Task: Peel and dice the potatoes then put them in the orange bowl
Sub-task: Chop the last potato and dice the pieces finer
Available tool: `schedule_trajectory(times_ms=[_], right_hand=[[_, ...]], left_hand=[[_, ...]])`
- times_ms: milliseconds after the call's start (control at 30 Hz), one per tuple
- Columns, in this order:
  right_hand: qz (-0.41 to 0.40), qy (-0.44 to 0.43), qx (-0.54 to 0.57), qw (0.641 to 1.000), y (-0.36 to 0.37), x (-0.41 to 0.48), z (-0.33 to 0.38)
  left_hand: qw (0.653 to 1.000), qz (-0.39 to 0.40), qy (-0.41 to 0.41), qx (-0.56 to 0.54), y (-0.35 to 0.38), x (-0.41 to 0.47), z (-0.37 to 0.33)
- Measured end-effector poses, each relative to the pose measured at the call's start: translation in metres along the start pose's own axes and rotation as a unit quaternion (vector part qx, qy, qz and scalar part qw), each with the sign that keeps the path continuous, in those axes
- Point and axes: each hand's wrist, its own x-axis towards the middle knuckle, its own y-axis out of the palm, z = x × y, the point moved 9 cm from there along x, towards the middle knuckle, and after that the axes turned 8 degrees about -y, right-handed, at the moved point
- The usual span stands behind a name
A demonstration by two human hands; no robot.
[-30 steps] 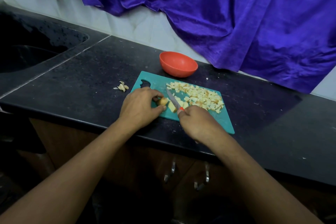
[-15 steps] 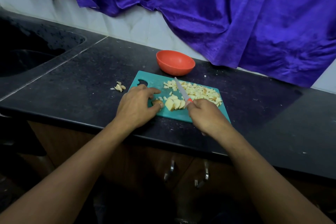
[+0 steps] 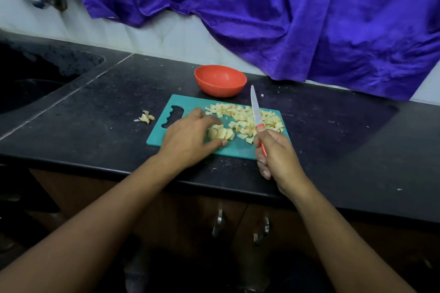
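Head view only. Step in hand, as we read it: cross-cutting the last batch of potato slices [image 3: 221,133] into dice. Peeling looks done, and nothing has gone into the orange bowl [image 3: 220,81] yet; we see no pieces in it. The bowl sits at upper centre of the frame, just beyond the far edge of the teal cutting board [image 3: 190,103]. The diced potato [image 3: 235,114] is piled over the middle and right of the board, and the slices lie just left of the pile, toward the near edge. To do this well we'd keep the slices bunched tight, tuck the fingertips back from the cut line, bring the blade down square across the stack, and avoid pushing dice off the right edge. The left hand [image 3: 188,137] is curled around the slices, fingers on the far side and thumb on the near side, bunching them together. The right hand [image 3: 276,152] is wrapped firmly round the orange handle of the knife [image 3: 256,114]. The blade is raised off the board, with its tip pointing away toward the bowl, over the diced pile. Peel scraps [image 3: 146,118] lie on the black counter [image 3: 95,126] left of the board.
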Motion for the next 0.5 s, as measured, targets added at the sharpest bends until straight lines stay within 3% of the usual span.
schedule_trajectory(times_ms=[267, 500], right_hand=[[0.002, -0.045, 0.028, 0.999, -0.001, -0.002, 0.003], [0.001, -0.05, 0.034, 0.998, -0.001, -0.002, 0.004]], left_hand=[[0.999, -0.025, -0.03, 0.002, 0.0, 0.019, 0.012], [0.998, -0.019, 0.055, -0.024, 0.007, 0.015, -0.014]])
